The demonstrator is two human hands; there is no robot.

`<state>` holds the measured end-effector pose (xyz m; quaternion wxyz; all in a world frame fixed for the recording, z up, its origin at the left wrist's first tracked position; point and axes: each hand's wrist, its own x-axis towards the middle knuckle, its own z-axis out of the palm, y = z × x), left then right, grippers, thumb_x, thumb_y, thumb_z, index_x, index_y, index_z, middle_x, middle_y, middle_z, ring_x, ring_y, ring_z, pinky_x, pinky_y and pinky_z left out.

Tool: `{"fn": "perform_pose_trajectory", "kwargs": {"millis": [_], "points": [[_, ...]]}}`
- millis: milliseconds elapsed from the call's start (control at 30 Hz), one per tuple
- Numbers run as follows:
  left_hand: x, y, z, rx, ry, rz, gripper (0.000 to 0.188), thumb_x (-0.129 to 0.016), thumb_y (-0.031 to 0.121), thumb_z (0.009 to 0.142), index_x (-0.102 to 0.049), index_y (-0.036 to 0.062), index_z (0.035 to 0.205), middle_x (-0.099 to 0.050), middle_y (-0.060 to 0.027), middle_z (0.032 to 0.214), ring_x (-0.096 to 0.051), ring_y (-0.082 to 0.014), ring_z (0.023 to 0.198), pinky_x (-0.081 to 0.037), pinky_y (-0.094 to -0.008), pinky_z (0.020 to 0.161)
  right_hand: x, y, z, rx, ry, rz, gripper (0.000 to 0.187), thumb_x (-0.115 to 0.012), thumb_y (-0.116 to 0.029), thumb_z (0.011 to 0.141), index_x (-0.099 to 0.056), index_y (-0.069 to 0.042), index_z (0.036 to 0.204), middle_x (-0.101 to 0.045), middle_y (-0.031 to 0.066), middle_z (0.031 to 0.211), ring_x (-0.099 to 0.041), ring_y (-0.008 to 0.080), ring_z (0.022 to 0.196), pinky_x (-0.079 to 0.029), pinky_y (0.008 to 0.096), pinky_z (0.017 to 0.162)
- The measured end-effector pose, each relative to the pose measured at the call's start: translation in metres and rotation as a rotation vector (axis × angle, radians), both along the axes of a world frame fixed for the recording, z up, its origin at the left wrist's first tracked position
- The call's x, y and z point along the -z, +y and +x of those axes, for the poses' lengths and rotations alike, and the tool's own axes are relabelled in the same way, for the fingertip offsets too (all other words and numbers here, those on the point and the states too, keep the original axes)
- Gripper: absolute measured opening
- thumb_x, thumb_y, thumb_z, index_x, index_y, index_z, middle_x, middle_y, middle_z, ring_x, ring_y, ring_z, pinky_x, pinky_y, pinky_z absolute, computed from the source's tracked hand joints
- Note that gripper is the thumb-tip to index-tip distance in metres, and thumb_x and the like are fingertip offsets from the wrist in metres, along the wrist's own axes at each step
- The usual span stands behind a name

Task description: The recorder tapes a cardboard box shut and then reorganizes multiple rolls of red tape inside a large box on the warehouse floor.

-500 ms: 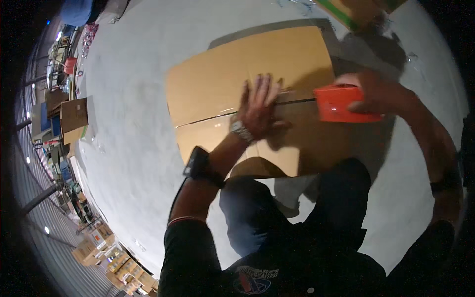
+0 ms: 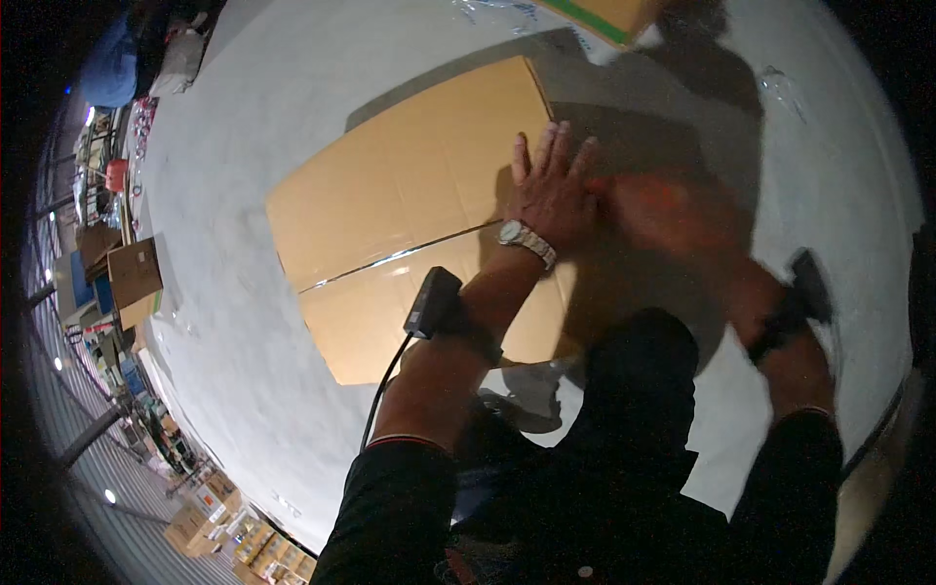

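Observation:
A closed cardboard box (image 2: 390,175) rests on the pale floor in front of me, its two flaps meeting at a dark seam. Shiny clear tape (image 2: 395,257) runs along part of that seam. My left hand (image 2: 556,200) lies flat near the box's right end, fingers spread, a watch on its wrist. Just right of it, my right hand (image 2: 687,229) is smeared by motion at the box's shaded right end. A red blur (image 2: 666,197) at its fingers matches the red tape dispenser it gripped earlier; the finger detail is lost.
Beyond the box lies another carton (image 2: 609,15) with green tape, beside crumpled clear plastic (image 2: 492,12). An open brown box (image 2: 134,271) stands at the left near cluttered shelves. Stacked cartons (image 2: 200,517) are at the lower left. My knees are close to the box's near edge.
My left hand has slid right along the box toward its right end. My right hand has moved nearer to it and turned, with the red dispenser now blurred. The view has shifted.

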<state>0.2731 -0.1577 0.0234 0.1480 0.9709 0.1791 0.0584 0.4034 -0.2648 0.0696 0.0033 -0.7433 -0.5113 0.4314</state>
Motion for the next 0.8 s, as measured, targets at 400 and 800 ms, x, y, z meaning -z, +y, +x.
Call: {"fn": "perform_pose_trajectory", "kwargs": {"millis": [400, 800], "points": [[0.011, 0.035, -0.108, -0.215, -0.211, 0.150, 0.070, -0.074, 0.031, 0.076, -0.046, 0.0090, 0.136, -0.043, -0.0209, 0.139, -0.038, -0.0391, 0.128, -0.032, -0.0490, 0.106, 0.107, -0.224, 0.030, 0.510, -0.177, 0.044, 0.044, -0.048, -0.035, 0.096, -0.053, -0.007, 0.129, -0.060, 0.0160, 0.120, -0.060, 0.0325, 0.105, -0.045, 0.0440, 0.094], [0.043, 0.193, -0.375, -1.372, -0.068, -0.603, 0.083, -0.059, 0.071, 0.075, -0.067, -0.0087, 0.097, -0.066, -0.0182, 0.092, -0.060, -0.0259, 0.088, -0.045, -0.0373, 0.079, 0.096, 0.006, -0.047, 0.968, 0.258, 0.432, 0.068, -0.044, -0.048, 0.095, -0.035, 0.005, 0.136, -0.049, 0.0241, 0.129, -0.046, 0.0363, 0.123, -0.032, 0.0447, 0.105]]}}
